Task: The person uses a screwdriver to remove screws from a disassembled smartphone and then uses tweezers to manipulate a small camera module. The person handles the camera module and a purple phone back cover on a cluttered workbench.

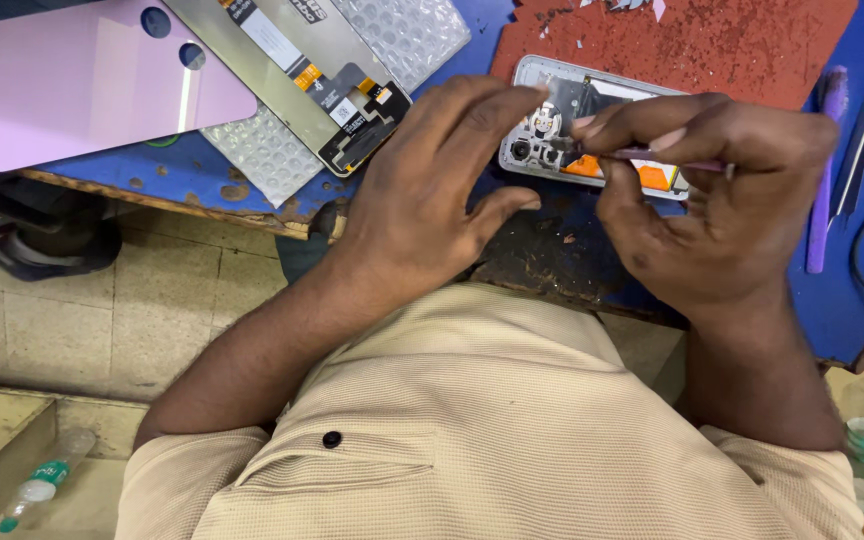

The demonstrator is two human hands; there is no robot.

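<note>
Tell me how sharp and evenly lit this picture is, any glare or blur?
Head view: even, soft light, faint shadows; a bright streak of glare on the pink back cover; left hand, right hand and opened phone fairly sharp; edges bend a little.

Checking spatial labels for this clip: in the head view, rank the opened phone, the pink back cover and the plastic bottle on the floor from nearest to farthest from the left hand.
1. Opened phone, under the left hand's fingertips.
2. Pink back cover, upper left on the bench.
3. Plastic bottle, down on the floor, lower left.
</note>
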